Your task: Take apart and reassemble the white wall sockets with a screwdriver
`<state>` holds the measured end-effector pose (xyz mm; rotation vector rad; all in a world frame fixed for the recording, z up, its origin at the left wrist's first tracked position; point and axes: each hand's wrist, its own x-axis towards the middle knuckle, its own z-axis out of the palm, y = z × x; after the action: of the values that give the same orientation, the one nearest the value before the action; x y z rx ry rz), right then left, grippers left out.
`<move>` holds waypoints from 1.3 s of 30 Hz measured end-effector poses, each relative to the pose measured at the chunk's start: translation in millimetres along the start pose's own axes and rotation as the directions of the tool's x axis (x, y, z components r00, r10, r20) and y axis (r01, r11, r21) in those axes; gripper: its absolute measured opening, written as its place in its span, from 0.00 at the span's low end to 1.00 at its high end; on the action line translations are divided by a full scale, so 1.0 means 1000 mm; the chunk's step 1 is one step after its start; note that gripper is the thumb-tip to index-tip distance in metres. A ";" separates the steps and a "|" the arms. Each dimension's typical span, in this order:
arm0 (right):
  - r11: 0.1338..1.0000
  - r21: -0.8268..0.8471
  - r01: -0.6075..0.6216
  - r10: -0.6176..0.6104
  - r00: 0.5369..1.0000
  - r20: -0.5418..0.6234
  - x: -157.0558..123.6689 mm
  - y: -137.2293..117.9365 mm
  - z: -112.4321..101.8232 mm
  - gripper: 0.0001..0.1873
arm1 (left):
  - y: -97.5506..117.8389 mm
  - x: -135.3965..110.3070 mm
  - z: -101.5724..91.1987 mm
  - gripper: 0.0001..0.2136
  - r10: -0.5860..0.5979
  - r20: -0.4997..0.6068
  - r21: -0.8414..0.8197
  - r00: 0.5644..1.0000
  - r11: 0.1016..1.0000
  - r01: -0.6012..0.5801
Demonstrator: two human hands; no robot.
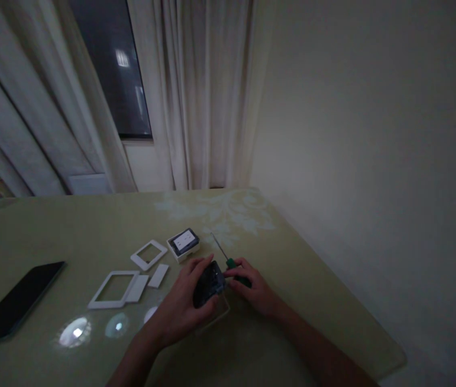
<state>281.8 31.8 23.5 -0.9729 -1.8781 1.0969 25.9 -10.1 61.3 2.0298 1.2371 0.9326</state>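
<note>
My left hand (pixel 185 303) grips a dark, box-like wall switch module (pixel 208 284) between thumb and fingers, tilted above the table. In my right hand (pixel 255 287), just beside the module, is a screwdriver (pixel 231 263) with a green handle. Its thin shaft points up and away, and its tip is apart from the module. A pale, thin edge (pixel 225 310) shows beneath the left hand; what it belongs to is mostly hidden. Beyond the hands lies another switch unit (pixel 184 241) with a white case and a dark back bearing a white label.
Left of my hands lie a small white frame (pixel 146 265), a larger white frame (pixel 105 306) and two white plates (pixel 136 289). A dark flat tablet-like slab (pixel 16 303) rests farther left on the greenish table (pixel 91 226). A wall (pixel 352 188) borders the table's right side; curtains (pixel 211 107) hang behind.
</note>
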 end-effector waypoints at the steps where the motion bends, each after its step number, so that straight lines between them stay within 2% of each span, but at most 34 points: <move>1: 1.000 0.005 0.004 -0.004 1.000 -0.014 -0.001 0.000 0.002 0.30 | 0.000 0.000 0.001 0.36 -0.009 0.004 -0.010 1.000 1.000 0.009; 7: 1.000 -0.009 0.021 -0.021 0.998 -0.051 -0.004 -0.008 0.008 0.28 | 0.001 0.001 0.000 0.27 -0.058 0.028 -0.153 0.998 0.986 0.062; 9: 0.999 -0.037 0.005 -0.007 0.999 -0.043 -0.002 -0.016 0.010 0.28 | -0.003 0.004 0.004 0.26 -0.101 -0.003 -0.269 0.995 0.958 0.096; 11: 0.998 -0.054 -0.017 0.015 0.999 -0.047 0.004 -0.025 0.015 0.28 | -0.007 0.009 0.011 0.28 -0.179 -0.061 -0.471 0.982 0.873 0.130; 12: 0.998 -0.059 -0.032 0.029 0.998 -0.055 0.009 -0.030 0.018 0.28 | -0.008 0.012 0.014 0.28 -0.234 -0.087 -0.601 0.968 0.788 0.136; 14: 0.996 -0.057 -0.075 0.069 0.993 -0.100 0.019 -0.040 0.027 0.26 | -0.007 0.017 0.020 0.28 -0.358 -0.107 -0.848 0.928 0.519 0.103; 16: 0.993 -0.041 -0.110 0.104 0.985 -0.135 0.029 -0.048 0.038 0.24 | -0.002 0.020 0.021 0.27 -0.441 -0.084 -0.964 0.894 0.263 0.039; 21: 0.988 0.008 -0.155 0.153 0.961 -0.232 0.034 -0.054 0.054 0.18 | 0.014 0.017 0.012 0.25 -0.476 0.118 -0.985 0.871 -0.165 0.043; 23: 0.986 0.044 -0.160 0.166 0.952 -0.256 0.030 -0.052 0.054 0.18 | 0.016 0.015 0.013 0.24 -0.474 0.149 -0.961 0.868 -0.276 0.014; 26: 0.980 0.112 -0.166 0.191 0.941 -0.279 0.024 -0.047 0.052 0.21 | 0.018 0.013 0.020 0.22 -0.459 0.159 -0.939 0.874 -0.343 -0.009; 30: 0.974 0.152 -0.170 0.209 0.933 -0.294 0.021 -0.044 0.053 0.27 | 0.022 0.011 0.026 0.21 -0.483 0.162 -0.926 0.860 -0.376 -0.037; 34: 0.972 0.159 -0.175 0.216 0.931 -0.293 0.020 -0.045 0.056 0.28 | 0.021 0.011 0.030 0.21 -0.535 0.132 -0.919 0.834 -0.381 -0.099; 39: 0.969 0.159 -0.188 0.228 0.931 -0.285 0.018 -0.045 0.058 0.31 | 0.007 0.010 0.036 0.20 -0.549 0.080 -0.930 0.832 -0.342 -0.136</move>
<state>212.4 12.2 47.1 -1.2113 -1.4649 1.1057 61.9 -7.9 48.3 0.0189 0.3929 1.4600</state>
